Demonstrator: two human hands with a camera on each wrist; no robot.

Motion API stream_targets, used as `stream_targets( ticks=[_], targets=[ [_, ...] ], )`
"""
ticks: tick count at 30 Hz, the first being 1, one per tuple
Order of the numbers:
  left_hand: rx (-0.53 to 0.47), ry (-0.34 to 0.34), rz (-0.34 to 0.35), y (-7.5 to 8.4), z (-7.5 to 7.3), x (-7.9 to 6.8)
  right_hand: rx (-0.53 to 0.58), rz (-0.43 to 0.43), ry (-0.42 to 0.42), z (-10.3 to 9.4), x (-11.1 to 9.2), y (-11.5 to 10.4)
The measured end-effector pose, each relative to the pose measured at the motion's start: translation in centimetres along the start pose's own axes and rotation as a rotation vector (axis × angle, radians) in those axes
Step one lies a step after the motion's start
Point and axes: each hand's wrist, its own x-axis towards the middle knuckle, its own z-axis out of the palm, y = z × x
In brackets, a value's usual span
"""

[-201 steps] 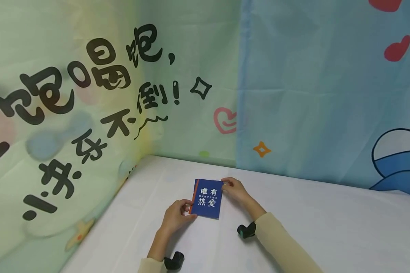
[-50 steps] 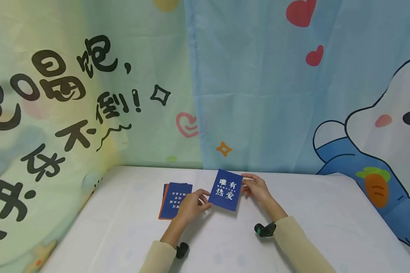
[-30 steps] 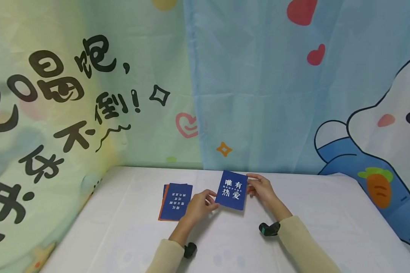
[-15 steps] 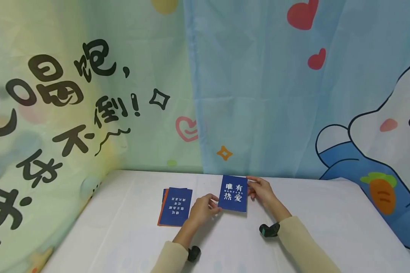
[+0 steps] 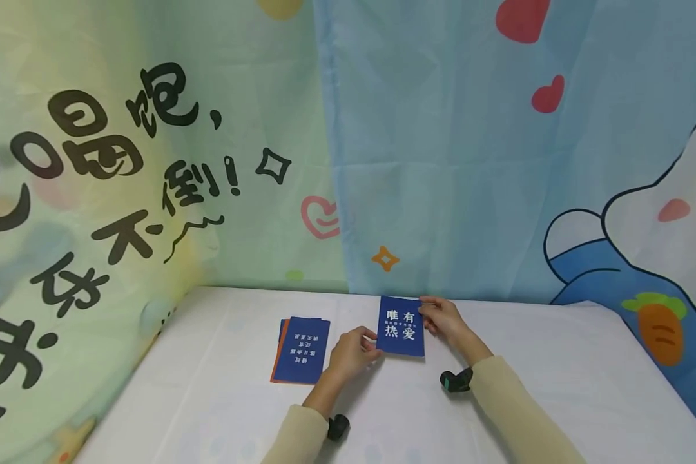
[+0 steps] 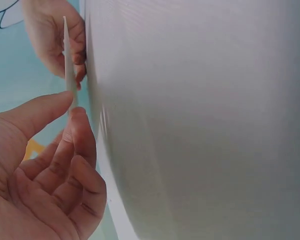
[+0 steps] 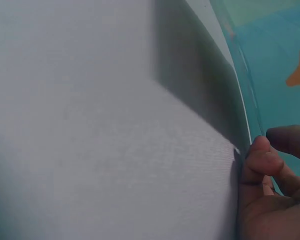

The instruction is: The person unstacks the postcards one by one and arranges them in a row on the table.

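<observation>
A blue card (image 5: 401, 327) with large white characters faces up in the head view. My left hand (image 5: 354, 353) pinches its lower left corner; in the left wrist view my left hand (image 6: 50, 170) holds the card's thin pale edge (image 6: 70, 65) between thumb and index finger. At the upper right corner, my right hand (image 5: 443, 317) grips the card with curled fingers. In the right wrist view my right hand (image 7: 275, 175) has thumb and index fingertips together. Left of these hands lies a stack of blue cards (image 5: 303, 351), with orange edges showing and its writing upside down.
A white-covered table (image 5: 232, 412) bears the cards. Behind it hangs a printed backdrop (image 5: 441, 161) with hearts, black characters and a cartoon figure, meeting the table's far edge. Each wrist wears a small black camera (image 5: 455, 381).
Earlier, both hands held one pile. Since then a stack has come to lie at left, while the held card has moved right of it and turned from tilted to nearly straight.
</observation>
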Motion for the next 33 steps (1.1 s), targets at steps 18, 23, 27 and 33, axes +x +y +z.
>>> stream_targets(
  ticks=[18, 23, 27, 33],
  targets=[
    [-0.007, 0.023, -0.043, 0.1, 0.6, 0.6, -0.058, 0.022, 0.002, 0.2, 1.0, -0.3],
    [0.000, 0.034, -0.052, -0.1, 1.0, 0.6, -0.109, 0.038, 0.000, 0.3, 1.2, -0.3],
    [-0.002, 0.038, -0.065, -0.3, 1.0, 0.7, -0.114, 0.042, -0.012, 0.1, 1.2, -0.2],
    [-0.013, 0.034, -0.061, -0.5, 0.7, 1.1, -0.074, 0.012, -0.024, -0.1, 1.7, -0.1]
  ],
)
